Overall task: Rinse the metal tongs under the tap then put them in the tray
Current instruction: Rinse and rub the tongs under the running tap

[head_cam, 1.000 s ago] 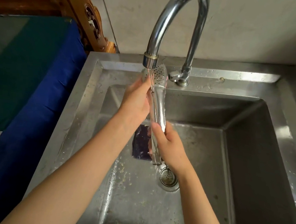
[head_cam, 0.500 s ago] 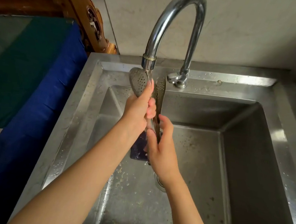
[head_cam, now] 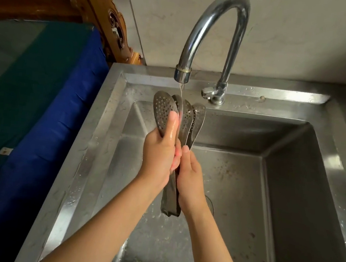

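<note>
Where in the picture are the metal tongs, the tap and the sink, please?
metal tongs (head_cam: pixel 163 112), head view, on the perforated spoon end of the leftmost arm.
tap (head_cam: pixel 182 75), head view, on the nozzle where water leaves.
sink (head_cam: pixel 252 136), head view, on the basin's bare back wall.

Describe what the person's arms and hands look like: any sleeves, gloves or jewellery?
The left forearm and right forearm are bare to the frame edge, no sleeves in view. The left hand and right hand wear no gloves; no ring, watch or bracelet shows. The left thumb glistens wet.
</note>
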The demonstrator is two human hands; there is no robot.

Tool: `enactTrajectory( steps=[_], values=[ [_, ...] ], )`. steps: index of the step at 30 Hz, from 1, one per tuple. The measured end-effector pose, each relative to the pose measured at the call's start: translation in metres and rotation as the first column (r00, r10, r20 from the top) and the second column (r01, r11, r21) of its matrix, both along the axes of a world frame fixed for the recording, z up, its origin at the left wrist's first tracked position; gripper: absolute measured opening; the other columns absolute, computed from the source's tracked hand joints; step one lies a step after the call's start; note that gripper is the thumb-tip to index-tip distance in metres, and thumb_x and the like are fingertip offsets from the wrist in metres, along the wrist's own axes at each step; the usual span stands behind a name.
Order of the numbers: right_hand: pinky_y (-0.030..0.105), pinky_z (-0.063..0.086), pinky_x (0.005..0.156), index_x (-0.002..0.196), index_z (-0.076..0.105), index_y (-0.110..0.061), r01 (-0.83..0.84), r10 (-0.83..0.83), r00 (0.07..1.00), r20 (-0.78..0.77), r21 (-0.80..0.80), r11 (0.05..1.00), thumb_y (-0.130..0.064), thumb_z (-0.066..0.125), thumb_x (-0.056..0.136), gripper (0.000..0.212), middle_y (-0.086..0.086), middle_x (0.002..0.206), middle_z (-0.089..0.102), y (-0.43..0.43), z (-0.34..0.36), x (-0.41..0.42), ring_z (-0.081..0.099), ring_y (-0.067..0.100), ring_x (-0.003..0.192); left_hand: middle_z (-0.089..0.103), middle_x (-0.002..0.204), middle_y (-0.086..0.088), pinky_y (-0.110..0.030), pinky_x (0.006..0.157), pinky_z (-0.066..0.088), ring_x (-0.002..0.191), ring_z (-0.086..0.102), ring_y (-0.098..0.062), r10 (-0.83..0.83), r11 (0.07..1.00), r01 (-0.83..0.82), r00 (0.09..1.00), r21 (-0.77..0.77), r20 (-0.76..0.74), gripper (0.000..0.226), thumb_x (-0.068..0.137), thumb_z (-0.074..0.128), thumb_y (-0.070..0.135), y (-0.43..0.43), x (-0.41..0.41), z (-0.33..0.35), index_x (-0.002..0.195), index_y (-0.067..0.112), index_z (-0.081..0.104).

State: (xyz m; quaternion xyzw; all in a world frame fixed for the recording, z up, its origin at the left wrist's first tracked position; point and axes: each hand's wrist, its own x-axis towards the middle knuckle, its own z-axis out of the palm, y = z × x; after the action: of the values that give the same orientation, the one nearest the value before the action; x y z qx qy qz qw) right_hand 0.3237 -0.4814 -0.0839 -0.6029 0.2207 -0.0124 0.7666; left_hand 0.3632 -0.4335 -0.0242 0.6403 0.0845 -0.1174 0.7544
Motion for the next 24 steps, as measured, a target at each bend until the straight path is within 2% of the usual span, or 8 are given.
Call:
enactTrajectory(
  steps=[2,4,7,10,15,19,22,24],
  values=[
    [0.041,0.048,0.086,0.089,0.06,-0.002,-0.034,0.033,0.999,0.026,0.028,0.999,-0.037,0.031,0.099,0.046,0.021,0.091,0.066,0.0,-0.001,0.005,0.063,0.024,0.086,0.031,0.033,0.0,-0.015,0.031,0.02,0.026,0.025,-0.012,0.027,0.999,-0.028,0.999,0.045,0.021,0.063,0.075,0.04,0.069,0.002,0.001,0.003,0.047,0.013,0.042],
    [0.035,0.047,0.085,0.081,0.06,-0.007,-0.072,0.07,0.996,0.057,0.042,0.997,-0.038,0.031,0.099,0.047,0.008,0.079,0.064,0.001,0.001,0.012,0.06,0.013,0.082,0.031,0.036,-0.004,-0.016,0.032,0.021,0.027,0.025,-0.014,0.068,0.995,-0.07,0.997,0.068,0.036,0.07,0.082,0.034,0.068,0.005,0.005,0.007,0.049,0.007,0.036],
    [0.025,0.045,0.076,0.066,0.055,-0.013,-0.111,0.096,0.989,0.115,0.131,0.985,-0.038,0.028,0.1,0.05,0.005,0.067,0.056,0.003,0.003,0.025,0.053,0.012,0.072,0.031,0.043,-0.01,-0.017,0.032,0.021,0.029,0.026,-0.015,0.112,0.993,-0.115,0.99,0.038,0.085,0.074,0.088,0.031,0.064,0.006,0.01,0.015,0.059,-0.003,0.038],
    [0.014,0.046,0.062,0.05,0.05,-0.027,-0.147,0.117,0.982,0.146,0.215,0.966,-0.039,0.024,0.1,0.057,-0.009,0.051,0.051,0.004,0.009,0.033,0.049,0.004,0.056,0.035,0.038,-0.007,-0.017,0.032,0.024,0.028,0.029,-0.014,0.116,0.991,-0.125,0.98,0.045,0.164,0.075,0.089,0.029,0.062,0.006,0.011,0.021,0.057,-0.005,0.038],
    [0.004,0.042,0.053,0.04,0.055,-0.03,-0.216,0.17,0.964,0.207,0.227,0.95,-0.033,0.018,0.102,0.072,-0.015,0.041,0.052,0.009,0.014,0.028,0.05,-0.007,0.047,0.038,0.036,-0.004,-0.017,0.033,0.03,0.028,0.033,-0.013,0.124,0.985,-0.148,0.965,0.085,0.232,0.079,0.086,0.031,0.065,0.009,0.0,0.027,0.056,-0.008,0.039],
    [0.008,0.044,0.057,0.042,0.06,-0.031,-0.225,0.182,0.966,0.181,0.259,0.939,-0.036,0.018,0.102,0.073,-0.016,0.043,0.057,0.019,0.009,0.02,0.054,-0.008,0.05,0.048,0.046,0.006,-0.018,0.035,0.032,0.033,0.042,-0.005,0.133,0.975,-0.165,0.97,0.149,0.205,0.088,0.074,0.033,0.075,0.015,-0.005,0.025,0.078,-0.01,0.055],
    [0.016,0.044,0.061,0.045,0.058,-0.024,-0.188,0.155,0.98,0.124,0.321,0.928,-0.042,0.023,0.1,0.068,-0.014,0.043,0.054,0.024,0.004,0.017,0.053,-0.004,0.05,0.047,0.042,0.008,-0.017,0.035,0.034,0.035,0.044,-0.004,0.126,0.961,-0.17,0.971,0.216,0.205,0.072,0.071,0.031,0.078,0.017,-0.008,0.023,0.059,0.01,0.05],
    [0.025,0.047,0.07,0.062,0.061,-0.005,-0.149,0.13,0.989,0.076,0.372,0.916,-0.043,0.028,0.098,0.062,0.0,0.058,0.059,0.027,0.003,0.015,0.056,0.008,0.061,0.051,0.046,-0.004,-0.019,0.036,0.034,0.036,0.042,-0.006,0.115,0.953,-0.167,0.971,0.254,0.208,0.073,0.073,0.031,0.078,0.017,-0.008,0.023,0.055,0.01,0.047]
  ],
)
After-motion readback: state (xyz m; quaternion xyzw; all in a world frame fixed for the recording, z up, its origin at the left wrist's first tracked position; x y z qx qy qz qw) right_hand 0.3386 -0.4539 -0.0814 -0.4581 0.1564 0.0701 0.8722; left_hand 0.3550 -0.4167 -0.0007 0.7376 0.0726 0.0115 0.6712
